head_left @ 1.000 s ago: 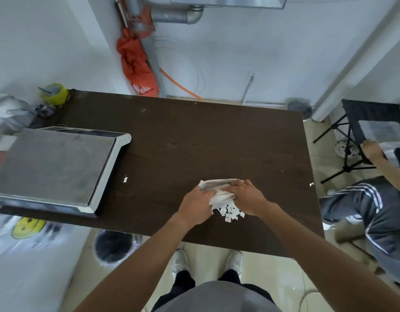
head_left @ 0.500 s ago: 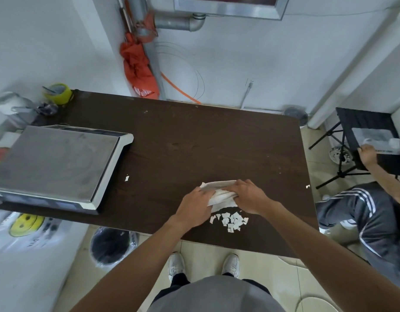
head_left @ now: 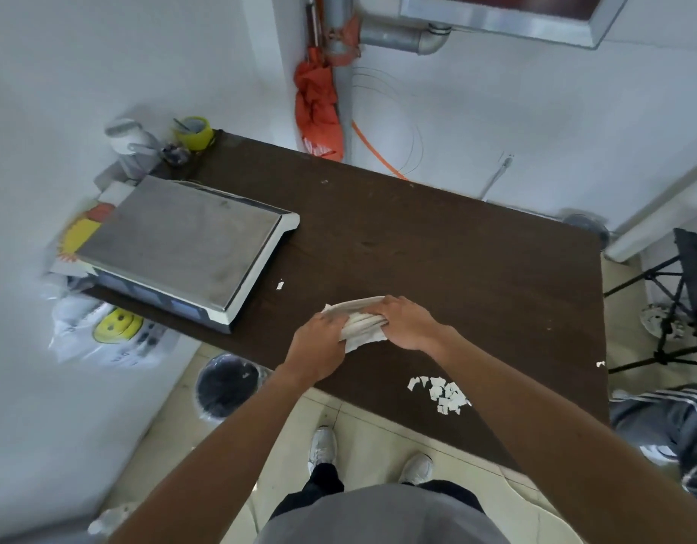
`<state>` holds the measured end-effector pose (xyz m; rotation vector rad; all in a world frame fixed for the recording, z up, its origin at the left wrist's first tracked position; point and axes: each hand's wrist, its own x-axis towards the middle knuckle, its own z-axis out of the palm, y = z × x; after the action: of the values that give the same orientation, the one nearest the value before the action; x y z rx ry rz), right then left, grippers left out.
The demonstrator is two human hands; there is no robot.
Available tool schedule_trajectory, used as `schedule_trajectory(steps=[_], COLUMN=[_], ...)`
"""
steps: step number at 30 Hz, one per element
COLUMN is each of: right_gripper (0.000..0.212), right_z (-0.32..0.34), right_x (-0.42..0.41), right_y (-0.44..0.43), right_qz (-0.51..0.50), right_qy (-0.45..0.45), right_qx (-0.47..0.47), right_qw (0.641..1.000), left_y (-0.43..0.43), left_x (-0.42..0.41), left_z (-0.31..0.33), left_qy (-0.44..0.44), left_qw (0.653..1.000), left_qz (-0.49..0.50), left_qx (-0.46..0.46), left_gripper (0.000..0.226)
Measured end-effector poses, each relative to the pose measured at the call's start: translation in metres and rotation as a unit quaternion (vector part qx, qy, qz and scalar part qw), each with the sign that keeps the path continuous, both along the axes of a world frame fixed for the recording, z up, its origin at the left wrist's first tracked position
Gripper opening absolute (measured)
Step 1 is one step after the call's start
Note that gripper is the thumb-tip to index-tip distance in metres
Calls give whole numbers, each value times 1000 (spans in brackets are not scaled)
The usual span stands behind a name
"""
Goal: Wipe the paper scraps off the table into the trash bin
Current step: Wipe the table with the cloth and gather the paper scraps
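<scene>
Both hands hold a folded white cloth (head_left: 360, 323) on the dark brown table (head_left: 437, 249). My left hand (head_left: 319, 343) grips its left end and my right hand (head_left: 405, 321) grips its right end. A heap of white paper scraps (head_left: 443, 394) lies near the table's front edge, to the right of my hands and apart from the cloth. One scrap (head_left: 280, 285) lies beside the scale and another (head_left: 600, 363) at the right edge. The black-lined trash bin (head_left: 227, 384) stands on the floor below the table's front left edge, with a scrap inside.
A large metal-topped scale (head_left: 186, 241) fills the table's left part. A yellow tape roll (head_left: 193, 131) and a jar sit at the far left corner. A seated person's striped trouser leg (head_left: 664, 414) and a black tripod stand (head_left: 672, 308) are at the right.
The cloth and both hands have moved left and away from the scrap heap, which now lies uncovered near the front edge. The camera view has swung, showing more of the bin.
</scene>
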<state>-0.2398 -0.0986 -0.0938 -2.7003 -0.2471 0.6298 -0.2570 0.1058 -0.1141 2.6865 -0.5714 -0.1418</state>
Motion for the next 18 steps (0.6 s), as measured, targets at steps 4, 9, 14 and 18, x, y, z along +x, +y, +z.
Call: schedule_trajectory(steps=[4,9,14,18], right_gripper=[57,53,52,37], right_z=[-4,-9,-12,-12], right_x=[20,38,37,32], right_y=[47,102,134,118], right_qz=[60,137,184,163], right_qy=[-26,-129,-86,-41], right_qx=[-18,-69,-92,-47], right_qw=[998,980,975,985], left_y=[36,67,79,71], left_x=[-7,-13,-30,-35], left_z=[6,9,1,-6], left_qy=[4,9,33,43], left_qw=[996,981,971,978], left_qz=[86,192,236,199], left_qx=[14,11,35,33], left_gripper=[35,34,38,37])
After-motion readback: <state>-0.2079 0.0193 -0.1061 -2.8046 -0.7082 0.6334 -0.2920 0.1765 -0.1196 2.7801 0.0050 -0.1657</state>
